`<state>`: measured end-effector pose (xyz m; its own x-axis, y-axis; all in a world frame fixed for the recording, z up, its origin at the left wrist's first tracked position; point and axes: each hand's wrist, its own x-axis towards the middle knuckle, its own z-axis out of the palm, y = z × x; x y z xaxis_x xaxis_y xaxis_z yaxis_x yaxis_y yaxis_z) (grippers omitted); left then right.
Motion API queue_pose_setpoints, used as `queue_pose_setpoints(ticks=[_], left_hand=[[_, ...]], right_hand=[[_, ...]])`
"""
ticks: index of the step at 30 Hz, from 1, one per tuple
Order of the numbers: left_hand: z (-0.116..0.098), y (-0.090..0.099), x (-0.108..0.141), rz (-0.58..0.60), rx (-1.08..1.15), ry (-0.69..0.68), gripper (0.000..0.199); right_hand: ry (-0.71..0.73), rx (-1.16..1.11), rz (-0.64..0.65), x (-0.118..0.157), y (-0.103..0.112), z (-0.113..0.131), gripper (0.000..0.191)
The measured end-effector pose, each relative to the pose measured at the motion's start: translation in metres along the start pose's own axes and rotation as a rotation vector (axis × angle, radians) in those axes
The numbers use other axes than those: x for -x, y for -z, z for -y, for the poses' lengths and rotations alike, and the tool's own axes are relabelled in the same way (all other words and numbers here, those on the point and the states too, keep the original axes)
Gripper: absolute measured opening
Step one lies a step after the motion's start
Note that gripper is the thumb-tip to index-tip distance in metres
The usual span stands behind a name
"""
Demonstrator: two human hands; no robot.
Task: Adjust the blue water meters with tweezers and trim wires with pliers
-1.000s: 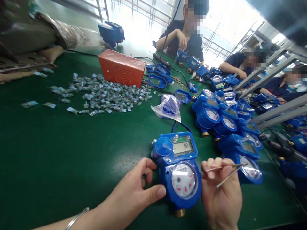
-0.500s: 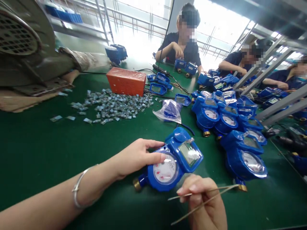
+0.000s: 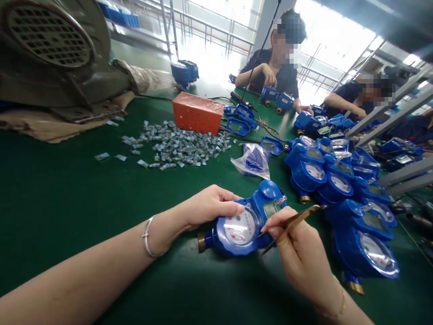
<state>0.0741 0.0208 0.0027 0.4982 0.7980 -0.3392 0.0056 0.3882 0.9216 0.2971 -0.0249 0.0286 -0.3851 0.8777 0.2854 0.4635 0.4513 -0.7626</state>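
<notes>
A blue water meter [image 3: 238, 228] with a round white dial and a small display lies on the green table, its brass end pointing left. My left hand [image 3: 213, 205] grips its upper left side, the thumb resting on the dial's rim. My right hand [image 3: 301, 248] is closed around metal tweezers [image 3: 291, 222], whose tips point down and left at the meter's lower right edge. Whether the tips touch the meter I cannot tell. Part of the display is hidden behind my right fingers.
More blue meters [image 3: 361, 243] crowd the right side. Farther back are a heap of small clear pieces [image 3: 186, 146], an orange box [image 3: 198, 113], a plastic bag [image 3: 252, 161] and a large blower [image 3: 57, 58] at left. Co-workers [image 3: 277, 67] sit across the table.
My right hand has moved up to the meter and turned, bringing the tweezers to its lower right edge. My left hand still holds the meter. The view has shifted left.
</notes>
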Motion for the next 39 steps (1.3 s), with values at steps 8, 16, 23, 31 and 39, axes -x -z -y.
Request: queue_pose_setpoints(ticks=[8, 16, 23, 31, 39], left_hand=[[0.004, 0.004, -0.002, 0.047, -0.038, -0.007, 0.044], [0.005, 0.005, -0.005, 0.062, 0.011, -0.016, 0.043], [0.008, 0.004, -0.004, 0.041, 0.056, -0.011, 0.043], [0.008, 0.003, -0.006, 0.025, 0.144, -0.001, 0.042], [0.006, 0.002, -0.004, 0.015, 0.147, 0.009, 0.043]], right_hand=[[-0.026, -0.092, 0.096, 0.005, 0.003, -0.008, 0.015], [-0.005, -0.068, 0.133, 0.004, 0.005, -0.008, 0.018], [0.035, -0.036, 0.202, -0.001, 0.008, -0.005, 0.019], [0.142, -0.004, 0.263, -0.012, 0.011, -0.002, 0.019], [0.168, 0.014, 0.345, -0.02, 0.014, 0.001, 0.017]])
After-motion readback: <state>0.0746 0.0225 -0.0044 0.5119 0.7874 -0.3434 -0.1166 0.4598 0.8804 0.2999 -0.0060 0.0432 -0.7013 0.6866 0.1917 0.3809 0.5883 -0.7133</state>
